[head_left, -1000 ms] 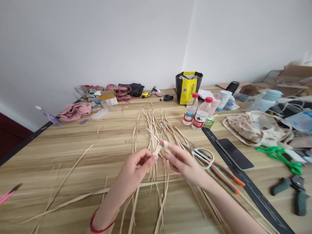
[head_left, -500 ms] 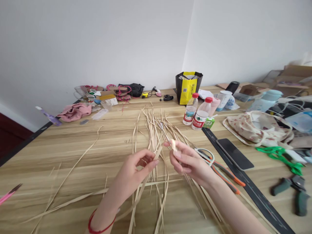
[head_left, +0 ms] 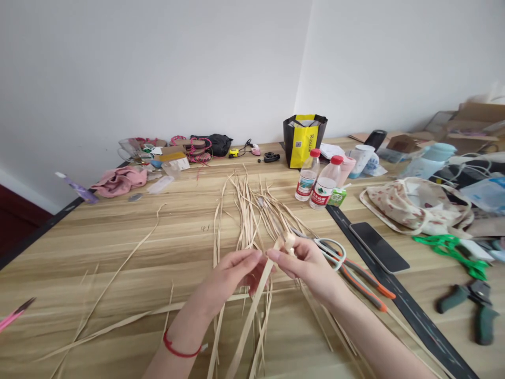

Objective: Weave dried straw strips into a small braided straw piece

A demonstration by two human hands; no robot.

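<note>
My right hand (head_left: 310, 263) pinches a pale, flat plant strip (head_left: 252, 310) between thumb and fingers. A small folded or knotted bit of strip (head_left: 290, 242) sits at its index finger. From this grip the long strip trails down towards me. Close on its left is my left hand (head_left: 232, 276), fingers half curled behind the strip and thumb apart from them; its fingertips are partly hidden. Beneath both hands a loose bundle of thin strips (head_left: 246, 216) lies lengthwise on the wooden table (head_left: 185, 242).
Scissors (head_left: 331, 252) and orange-handled pliers (head_left: 366, 281) lie right of my right hand. Beyond them are a phone (head_left: 379, 246) and dark-handled pruners (head_left: 473, 305). Two water bottles (head_left: 324, 184) stand before a yellow and black bag (head_left: 303, 142). Single strips (head_left: 118, 268) lie at left.
My left hand has let go of the strip and its fingers have loosened. My right thumb now presses the strip, which runs straighter towards me.
</note>
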